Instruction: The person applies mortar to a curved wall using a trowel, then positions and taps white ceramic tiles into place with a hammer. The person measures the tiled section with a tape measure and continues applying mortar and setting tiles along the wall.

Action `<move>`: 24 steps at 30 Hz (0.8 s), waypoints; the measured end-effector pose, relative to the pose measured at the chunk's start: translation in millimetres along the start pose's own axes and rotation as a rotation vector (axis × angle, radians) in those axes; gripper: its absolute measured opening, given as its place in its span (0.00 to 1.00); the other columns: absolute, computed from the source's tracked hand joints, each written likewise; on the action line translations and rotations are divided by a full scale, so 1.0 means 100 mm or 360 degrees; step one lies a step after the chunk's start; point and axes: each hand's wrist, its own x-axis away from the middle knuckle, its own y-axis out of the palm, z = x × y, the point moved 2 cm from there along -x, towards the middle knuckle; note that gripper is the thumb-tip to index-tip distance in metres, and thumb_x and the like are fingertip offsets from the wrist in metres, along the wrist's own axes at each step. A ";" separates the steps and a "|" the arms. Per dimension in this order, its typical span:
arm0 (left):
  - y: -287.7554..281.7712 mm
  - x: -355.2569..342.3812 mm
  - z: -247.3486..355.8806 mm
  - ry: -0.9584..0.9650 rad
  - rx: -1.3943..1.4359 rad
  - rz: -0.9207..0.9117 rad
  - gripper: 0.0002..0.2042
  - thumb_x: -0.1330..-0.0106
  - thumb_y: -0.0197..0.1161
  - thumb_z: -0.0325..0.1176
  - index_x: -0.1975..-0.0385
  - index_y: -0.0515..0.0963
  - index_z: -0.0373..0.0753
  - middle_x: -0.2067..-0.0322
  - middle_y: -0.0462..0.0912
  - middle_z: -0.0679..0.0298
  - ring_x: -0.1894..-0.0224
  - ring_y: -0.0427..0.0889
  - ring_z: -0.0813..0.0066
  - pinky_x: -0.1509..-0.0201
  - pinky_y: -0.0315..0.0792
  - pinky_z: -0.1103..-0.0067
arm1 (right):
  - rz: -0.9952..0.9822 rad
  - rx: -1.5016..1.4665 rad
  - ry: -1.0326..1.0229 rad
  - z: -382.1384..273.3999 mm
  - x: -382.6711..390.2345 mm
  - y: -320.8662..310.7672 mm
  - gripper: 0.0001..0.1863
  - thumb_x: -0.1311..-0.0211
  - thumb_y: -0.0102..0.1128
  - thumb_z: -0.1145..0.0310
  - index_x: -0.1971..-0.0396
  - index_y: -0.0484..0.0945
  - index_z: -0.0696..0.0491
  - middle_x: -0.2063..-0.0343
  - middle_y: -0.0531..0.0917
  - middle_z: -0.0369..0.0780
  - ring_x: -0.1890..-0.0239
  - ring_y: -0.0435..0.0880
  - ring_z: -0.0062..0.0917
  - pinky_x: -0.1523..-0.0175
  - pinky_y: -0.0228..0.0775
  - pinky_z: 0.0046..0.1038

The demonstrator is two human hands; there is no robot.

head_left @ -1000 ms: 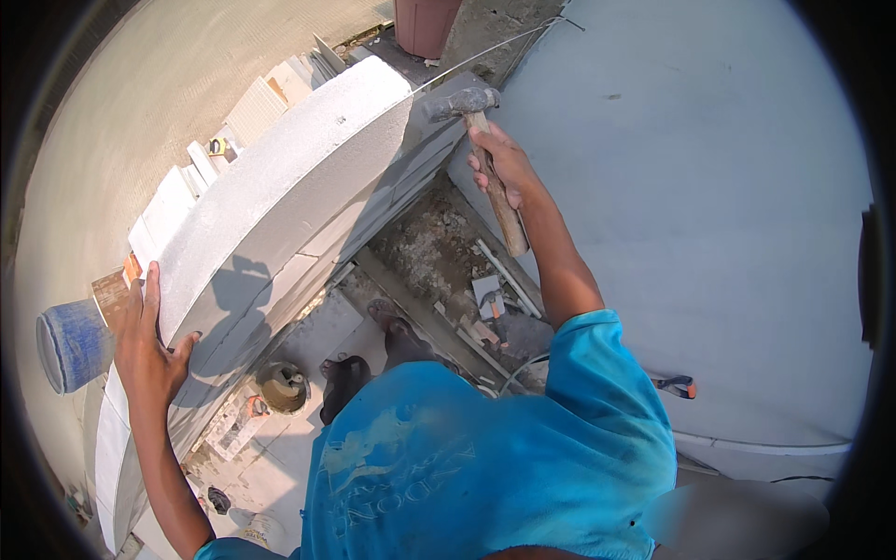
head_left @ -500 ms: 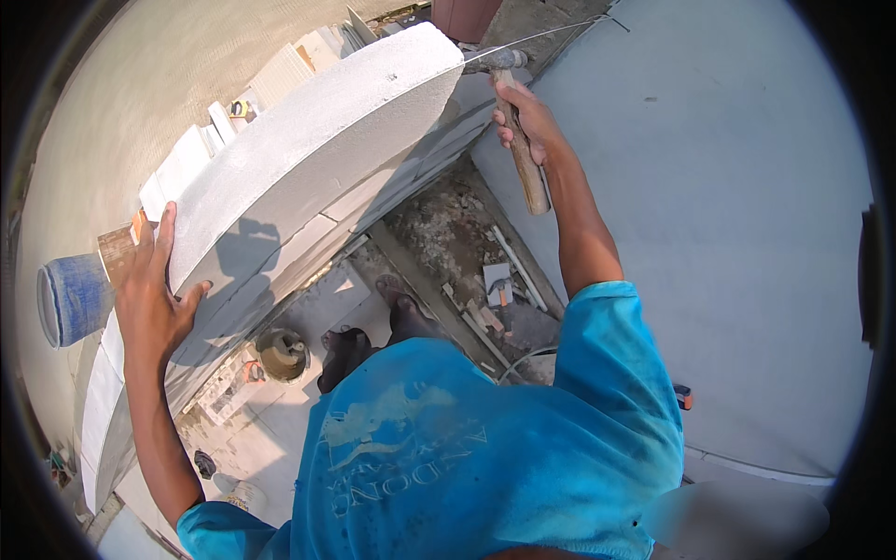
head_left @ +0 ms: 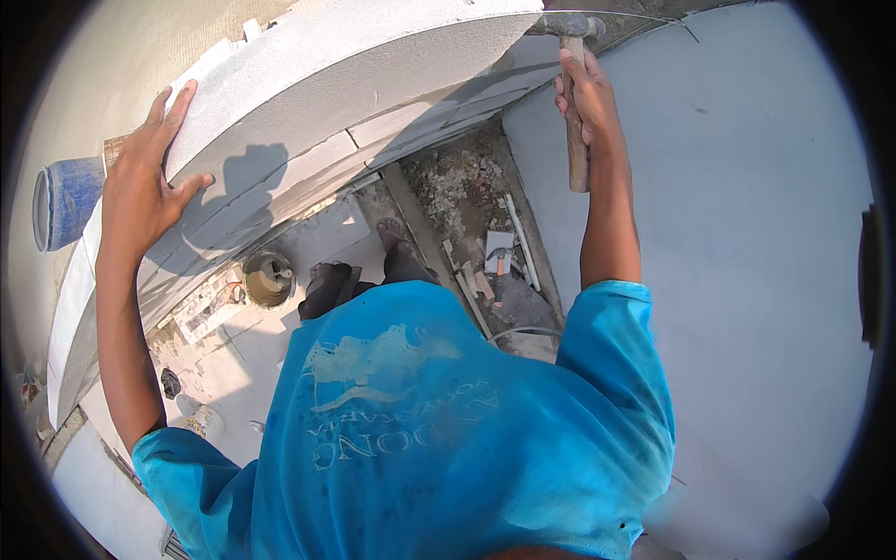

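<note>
My left hand [head_left: 149, 177] lies with spread fingers on the near end of a large pale block [head_left: 373, 70] that tops the block wall [head_left: 322, 159]. In my right hand [head_left: 590, 98] is a hammer [head_left: 577, 159], gripped round its wooden handle. The hammer's metal head sits at the block's far end, close against it; whether it touches I cannot tell. A thin string line [head_left: 635, 15] runs from beside that end to the right.
A blue bucket [head_left: 75, 201] stands beyond the wall at left. By my feet are a bucket of mortar [head_left: 269, 278], a second hammer [head_left: 500, 263] among rubble and offcuts, and a white pipe [head_left: 523, 241]. A smooth grey wall [head_left: 728, 233] rises at right.
The view has shifted, so the wall and block appear higher. My left hand still rests on the block, and my right hand keeps the hammer near its far end.
</note>
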 end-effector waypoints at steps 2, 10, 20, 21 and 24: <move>-0.03 0.09 -0.04 -0.0016 0.0031 0.0028 0.54 0.55 0.82 0.37 0.25 0.56 0.70 0.27 0.65 0.68 0.31 0.72 0.58 0.30 0.73 0.62 | 0.0189 0.0194 -0.0067 0.06 0.32 -0.06 0.19 0.28 0.58 0.56 0.44 0.75 0.51 0.79 0.72 0.29 0.80 0.66 0.12 0.75 0.59 0.21; -0.03 0.75 -1.01 -0.0043 -0.0069 0.0080 0.49 0.56 0.80 0.45 0.27 0.65 0.53 0.32 0.73 0.63 0.31 0.71 0.56 0.24 0.60 0.54 | -0.0033 0.0362 -0.1081 -0.95 1.46 0.25 0.25 0.28 0.62 0.59 0.40 0.72 0.59 0.72 0.75 0.31 0.73 0.70 0.12 0.69 0.62 0.17; -0.02 0.80 -0.83 -0.0160 -0.0195 0.0163 0.47 0.50 0.78 0.46 0.26 0.62 0.60 0.31 0.71 0.68 0.33 0.73 0.59 0.28 0.69 0.64 | -0.0844 0.1353 -0.1856 -2.04 1.44 2.44 0.25 0.35 0.63 0.62 0.42 0.76 0.58 0.63 0.85 0.53 0.60 0.85 0.51 0.53 0.76 0.44; 0.00 0.80 -0.85 -0.0181 -0.0195 0.0154 0.47 0.49 0.78 0.46 0.26 0.61 0.59 0.31 0.71 0.68 0.33 0.72 0.59 0.28 0.69 0.64 | -0.0853 0.1381 -0.1834 -2.12 1.38 2.52 0.25 0.35 0.63 0.62 0.42 0.76 0.59 0.64 0.85 0.53 0.61 0.85 0.51 0.53 0.76 0.44; 0.05 0.83 -0.87 -0.0236 -0.0199 0.0134 0.47 0.48 0.77 0.47 0.26 0.60 0.61 0.30 0.70 0.66 0.32 0.72 0.58 0.26 0.67 0.63 | -0.0705 0.1320 -0.1802 -2.20 1.45 2.56 0.25 0.34 0.62 0.60 0.42 0.76 0.60 0.63 0.86 0.54 0.59 0.86 0.50 0.53 0.77 0.42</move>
